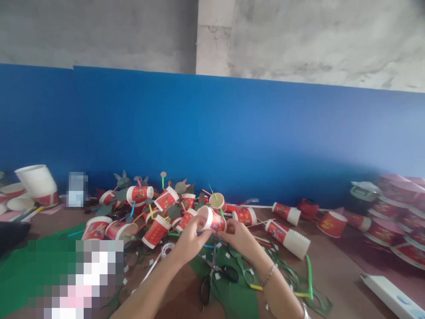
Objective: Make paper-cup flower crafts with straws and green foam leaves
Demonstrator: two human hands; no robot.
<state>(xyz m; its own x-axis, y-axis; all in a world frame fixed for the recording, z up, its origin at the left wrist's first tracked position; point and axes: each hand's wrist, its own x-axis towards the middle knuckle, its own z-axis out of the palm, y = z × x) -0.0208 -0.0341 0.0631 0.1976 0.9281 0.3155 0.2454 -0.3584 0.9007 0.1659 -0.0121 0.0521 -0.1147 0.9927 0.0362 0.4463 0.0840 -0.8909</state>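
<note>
My left hand (189, 239) and my right hand (237, 235) together grip a red-and-white paper cup (212, 219), which lies on its side with its mouth to the left. Both hands have their fingers curled round it. The cup is just above a brown table (335, 274). Right behind it lies a heap of similar paper cups (152, 208) with coloured straws and green paper leaves stuck on. Black-handled scissors (215, 277) lie on green paper scraps (239, 292) beneath my wrists.
A blue board (212, 133) stands along the table's back. Stacked cups (287, 237) lie to the right, red paper bowls (398, 212) at the far right, white cups (35, 181) at the far left. A tape roll (167, 249) sits by my left wrist.
</note>
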